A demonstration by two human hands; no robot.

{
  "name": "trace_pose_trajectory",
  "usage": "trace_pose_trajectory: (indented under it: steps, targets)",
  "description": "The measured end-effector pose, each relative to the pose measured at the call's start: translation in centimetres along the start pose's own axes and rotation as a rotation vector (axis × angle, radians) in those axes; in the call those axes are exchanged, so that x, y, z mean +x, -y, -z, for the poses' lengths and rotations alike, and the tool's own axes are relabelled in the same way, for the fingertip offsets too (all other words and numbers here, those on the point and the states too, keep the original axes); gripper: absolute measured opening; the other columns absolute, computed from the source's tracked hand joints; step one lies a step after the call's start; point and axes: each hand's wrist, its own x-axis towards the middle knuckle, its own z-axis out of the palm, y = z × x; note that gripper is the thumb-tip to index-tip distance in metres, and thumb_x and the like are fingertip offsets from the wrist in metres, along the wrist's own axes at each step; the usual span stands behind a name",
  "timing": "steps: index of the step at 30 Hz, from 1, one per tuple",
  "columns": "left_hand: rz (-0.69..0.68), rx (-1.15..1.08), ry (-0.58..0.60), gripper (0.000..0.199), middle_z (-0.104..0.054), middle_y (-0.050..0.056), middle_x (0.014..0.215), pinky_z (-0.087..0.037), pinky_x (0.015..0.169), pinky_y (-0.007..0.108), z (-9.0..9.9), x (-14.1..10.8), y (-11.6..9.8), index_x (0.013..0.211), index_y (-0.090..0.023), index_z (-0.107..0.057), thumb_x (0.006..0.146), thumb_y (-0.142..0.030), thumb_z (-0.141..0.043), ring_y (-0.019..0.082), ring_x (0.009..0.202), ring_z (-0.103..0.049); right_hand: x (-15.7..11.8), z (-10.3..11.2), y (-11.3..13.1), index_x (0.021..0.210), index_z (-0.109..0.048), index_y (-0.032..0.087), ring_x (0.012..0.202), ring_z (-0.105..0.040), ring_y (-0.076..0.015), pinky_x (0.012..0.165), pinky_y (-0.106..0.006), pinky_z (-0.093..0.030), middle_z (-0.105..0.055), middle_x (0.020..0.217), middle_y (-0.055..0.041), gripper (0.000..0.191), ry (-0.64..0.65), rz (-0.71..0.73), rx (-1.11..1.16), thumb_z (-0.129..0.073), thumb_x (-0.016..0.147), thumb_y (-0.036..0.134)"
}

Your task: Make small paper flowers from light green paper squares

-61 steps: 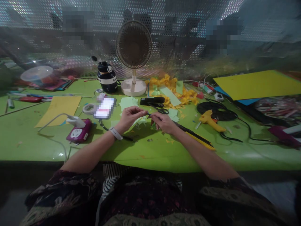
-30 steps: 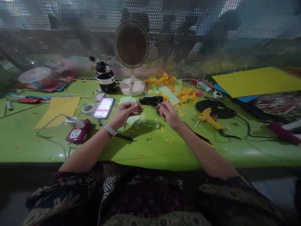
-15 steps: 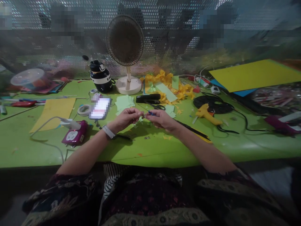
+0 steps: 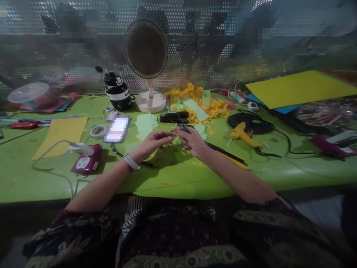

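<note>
My left hand (image 4: pixel 156 143), with a pale watch strap on its wrist, is closed, thumb and fingers together. Its fingertips meet those of my right hand (image 4: pixel 193 141) over the middle of the table. In the right hand's pinch is a thin stick with a blue part (image 4: pixel 184 127), its thin end pointing up and away. A light green paper piece (image 4: pixel 176 142) shows just under the fingertips; whether either hand grips it, I cannot tell. What the left fingertips hold is too small to make out. Behind the hands lie light green paper squares (image 4: pixel 146 122) and a black stapler (image 4: pixel 174 117).
Yellow paper flowers (image 4: pixel 217 109) are heaped at the back. A fan (image 4: pixel 150 101) and black bottle (image 4: pixel 118 93) stand left of them. On the right are a yellow glue gun (image 4: pixel 245 135) and a cutter (image 4: pixel 228 156). A phone (image 4: pixel 117 129) and purple power socket (image 4: pixel 87 160) lie left.
My right hand has turned so the stick points more upright. My left hand has shifted slightly right, its fingers now straighter. The whole view has moved a little.
</note>
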Motion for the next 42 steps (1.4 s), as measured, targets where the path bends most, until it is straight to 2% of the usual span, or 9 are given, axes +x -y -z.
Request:
trace_pose_trajectory:
  steps: [4,7,13,16,19,24,30,37,42]
  targets:
    - [-0.033,0.07,-0.05,0.023,-0.072,0.003,0.074,-0.045,0.058,0.021,-0.5,-0.1,0.3,0.087,-0.016,-0.077,0.078,-0.036,-0.08,0.009,0.063,-0.06,-0.1,-0.1,-0.1,0.076,-0.064,0.021,0.035,-0.025,-0.0024,0.034,-0.021,-0.018,-0.043,0.046,0.0121,0.038,-0.013,0.035,-0.027,-0.091,0.064,0.045]
    - [-0.028,0.069,-0.07,0.02,-0.073,0.004,0.077,-0.049,0.061,0.023,-0.4,0.0,0.2,0.086,-0.017,-0.077,0.079,-0.035,-0.078,0.011,0.068,-0.063,-0.2,0.0,-0.1,0.077,-0.064,0.021,0.036,-0.025,-0.0028,0.034,-0.022,-0.019,-0.043,0.046,0.0122,0.034,-0.031,0.056,-0.047,-0.089,0.068,0.042]
    - [-0.019,0.039,-0.055,0.02,-0.073,0.005,0.078,-0.052,0.063,0.023,-0.4,0.0,0.4,0.086,-0.015,-0.077,0.08,-0.035,-0.077,0.012,0.07,-0.065,-0.3,-0.3,0.2,0.075,-0.062,0.021,0.035,-0.026,-0.0033,0.035,-0.023,-0.02,-0.04,0.045,0.0124,0.034,-0.077,0.075,-0.105,-0.088,0.069,0.042]
    - [-0.002,-0.012,-0.065,0.019,-0.074,0.006,0.082,-0.053,0.063,0.024,-0.3,0.0,0.3,0.089,-0.015,-0.076,0.081,-0.032,-0.077,0.012,0.072,-0.067,-0.6,-0.2,0.8,0.079,-0.064,0.02,0.036,-0.027,-0.0039,0.035,-0.024,-0.021,-0.04,0.046,0.0116,0.036,-0.074,0.076,-0.188,-0.085,0.072,0.048]
    - [-0.005,-0.083,-0.128,0.019,-0.073,0.005,0.083,-0.055,0.063,0.024,-0.1,0.2,0.2,0.089,-0.014,-0.076,0.08,-0.031,-0.078,0.012,0.072,-0.067,-0.9,0.2,1.2,0.081,-0.064,0.021,0.038,-0.025,-0.0054,0.037,-0.025,-0.02,-0.035,0.048,0.0106,0.042,-0.034,0.083,-0.285,-0.073,0.082,0.062]
    - [-0.045,-0.124,-0.195,0.024,-0.072,0.005,0.08,-0.054,0.065,0.024,0.2,0.5,-0.1,0.09,-0.013,-0.075,0.077,-0.033,-0.081,0.012,0.071,-0.067,-0.7,0.9,0.6,0.076,-0.065,0.02,0.044,-0.03,-0.009,0.042,-0.027,-0.023,-0.035,0.051,0.0066,0.055,0.034,0.23,-0.558,-0.054,0.09,0.071]
    - [-0.056,-0.111,-0.143,0.018,-0.073,0.004,0.08,-0.055,0.066,0.024,0.2,0.5,-0.4,0.089,-0.015,-0.075,0.079,-0.029,-0.079,0.011,0.071,-0.067,-0.3,0.9,0.5,0.067,-0.063,0.019,0.056,-0.043,-0.0127,0.053,-0.029,-0.032,-0.05,0.06,0.0,0.061,0.056,0.403,-0.849,-0.052,0.089,0.075]
    - [-0.027,-0.087,-0.08,0.017,-0.075,0.006,0.09,-0.057,0.071,0.027,0.8,0.6,-0.1,0.095,-0.016,-0.075,0.082,-0.028,-0.076,0.013,0.077,-0.069,0.2,1.8,0.2,0.067,-0.06,0.018,0.054,-0.041,-0.0124,0.051,-0.028,-0.03,-0.05,0.057,0.0001,0.061,0.118,0.38,-0.889,-0.048,0.092,0.072]
    - [-0.013,-0.105,-0.044,0.016,-0.074,0.005,0.088,-0.058,0.071,0.027,1.0,0.5,-0.5,0.091,-0.017,-0.076,0.078,-0.026,-0.079,0.013,0.076,-0.068,0.3,2.1,0.6,0.06,-0.055,0.02,0.054,-0.039,-0.0119,0.051,-0.027,-0.027,-0.046,0.056,0.001,0.054,0.14,0.44,-0.9,-0.053,0.093,0.063]
